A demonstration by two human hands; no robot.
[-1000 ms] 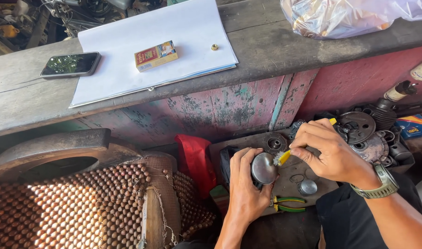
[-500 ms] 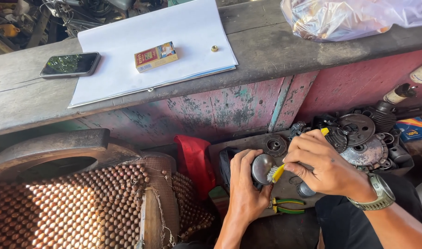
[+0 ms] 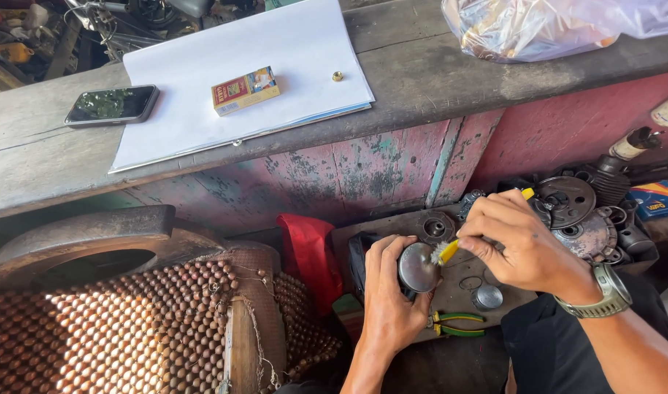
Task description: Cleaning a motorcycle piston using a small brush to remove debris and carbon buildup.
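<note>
My left hand (image 3: 387,292) grips a round grey metal part (image 3: 417,268), its flat face turned up toward me. My right hand (image 3: 520,244), with a watch on the wrist, holds a yellow-handled small brush (image 3: 451,251). The brush's pale bristles touch the right edge of the metal part. Both hands are low in the picture, above a dark wooden board (image 3: 451,288).
Pliers with green and yellow handles (image 3: 458,325) and a small round metal cap (image 3: 488,297) lie on the board. Dark engine parts (image 3: 575,211) are piled at right. The worn bench (image 3: 421,80) carries white paper, a small box (image 3: 245,90), a phone (image 3: 112,104) and a plastic bag (image 3: 538,25). A beaded seat cover (image 3: 129,328) lies at left.
My right hand has dropped and shifted left, bringing the brush bristles onto the metal part. My left hand has held the part nearly still.
</note>
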